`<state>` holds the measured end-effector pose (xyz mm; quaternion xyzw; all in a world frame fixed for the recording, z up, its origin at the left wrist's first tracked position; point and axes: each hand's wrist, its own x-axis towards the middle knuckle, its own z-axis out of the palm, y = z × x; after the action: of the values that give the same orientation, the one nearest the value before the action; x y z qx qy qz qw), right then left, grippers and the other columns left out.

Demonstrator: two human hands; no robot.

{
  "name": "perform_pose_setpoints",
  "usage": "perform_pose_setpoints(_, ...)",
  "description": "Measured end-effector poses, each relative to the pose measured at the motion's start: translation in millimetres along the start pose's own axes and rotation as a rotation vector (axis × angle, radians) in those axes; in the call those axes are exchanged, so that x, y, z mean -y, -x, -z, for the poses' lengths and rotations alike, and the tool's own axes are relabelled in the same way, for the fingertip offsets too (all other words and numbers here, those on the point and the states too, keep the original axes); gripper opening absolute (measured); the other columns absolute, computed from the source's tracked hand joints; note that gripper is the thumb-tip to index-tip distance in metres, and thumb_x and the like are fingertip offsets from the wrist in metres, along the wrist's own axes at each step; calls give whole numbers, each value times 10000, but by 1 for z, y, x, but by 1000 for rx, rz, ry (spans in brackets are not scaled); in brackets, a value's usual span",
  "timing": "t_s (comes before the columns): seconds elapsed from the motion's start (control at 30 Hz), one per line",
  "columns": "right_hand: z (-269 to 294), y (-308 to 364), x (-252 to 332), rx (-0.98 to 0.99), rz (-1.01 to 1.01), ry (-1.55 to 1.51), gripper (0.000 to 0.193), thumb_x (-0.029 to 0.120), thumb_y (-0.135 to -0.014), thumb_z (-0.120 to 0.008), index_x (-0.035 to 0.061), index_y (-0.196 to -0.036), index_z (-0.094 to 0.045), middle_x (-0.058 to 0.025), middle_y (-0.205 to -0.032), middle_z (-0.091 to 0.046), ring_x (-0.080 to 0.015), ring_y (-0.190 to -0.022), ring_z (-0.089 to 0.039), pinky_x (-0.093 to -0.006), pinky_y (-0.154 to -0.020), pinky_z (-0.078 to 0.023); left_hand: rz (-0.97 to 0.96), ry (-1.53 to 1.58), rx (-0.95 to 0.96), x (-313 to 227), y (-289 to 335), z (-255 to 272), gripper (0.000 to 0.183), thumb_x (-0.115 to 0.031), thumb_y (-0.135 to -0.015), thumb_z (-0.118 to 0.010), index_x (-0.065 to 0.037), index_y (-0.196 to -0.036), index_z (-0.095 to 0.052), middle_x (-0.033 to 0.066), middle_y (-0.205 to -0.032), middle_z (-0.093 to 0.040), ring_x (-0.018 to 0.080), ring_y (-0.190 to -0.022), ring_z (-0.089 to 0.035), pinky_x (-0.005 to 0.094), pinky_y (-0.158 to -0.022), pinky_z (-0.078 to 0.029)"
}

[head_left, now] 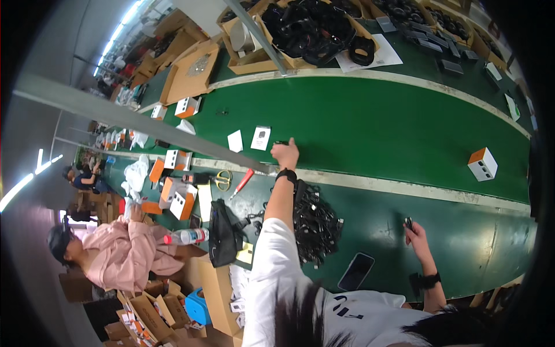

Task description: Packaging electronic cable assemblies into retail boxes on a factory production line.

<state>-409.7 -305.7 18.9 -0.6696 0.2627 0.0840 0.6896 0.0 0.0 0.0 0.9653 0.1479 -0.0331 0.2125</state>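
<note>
My left hand [286, 154] is stretched out over the green belt, its fingers closed and thumb raised. A small dark thing shows at the fingers, too little of it visible to name. Just beyond lie a white printed card [261, 138] and a blank white slip [235, 141]. My right hand [415, 236], above the dark green table [381, 228], pinches a small black piece with a light glint, its kind unclear. Between my arms is a heap of black cables [317, 225]. A phone [356, 271] lies near my body.
A white and orange box [483, 164] stands on the belt at right. Scissors [222, 180], a red-handled tool [241, 183], a black pouch [224, 234] and a bottle [186, 236] lie leftward. A metal post [144, 124] crosses the view. A co-worker in pink [127, 254] sits at left.
</note>
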Motion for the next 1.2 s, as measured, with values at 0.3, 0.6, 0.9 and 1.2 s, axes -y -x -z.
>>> perform_pose_setpoints(0.3,-74,-23,21,-7,-122,-10,115,132,-859,-538,38,-923,-551,37,-657,-459,-42,-559,-385,-212,-481,-316,-85,8,16,-10,-8,-24,400,-381,-822,-537,1,-941,-519,188,-915,-614,373,-887,-590,461,-751,-473)
perform_pose_setpoints(0.6,-193,-66,61,317,173,352,388,170,-852,-515,-6,-1189,-438,-220,-1050,-563,-335,-954,-563,-378,-815,-442,-524,-234,947,42,139,83,454,-461,-748,-600,-26,-879,-619,174,-823,-629,321,-813,-601,371,-714,-461)
perform_pose_setpoints(0.9,-152,-31,80,355,336,695,397,186,-823,-550,29,-1173,-448,-191,-1158,-507,-356,-1026,-509,-406,-852,-433,-490,349,-229,31,-16,32,342,-146,-737,-643,-12,-997,-465,220,-1066,-420,364,-970,-430,417,-834,-369)
perform_pose_setpoints(1.2,-89,-33,71,37,100,517,335,73,-804,-568,22,-1124,-482,-151,-1036,-529,-275,-873,-543,-337,-769,-453,396,-209,-118,33,-107,-20,1190,-816,-597,-449,54,-1355,-157,355,-1366,-138,468,-1293,-105,606,-994,-111)
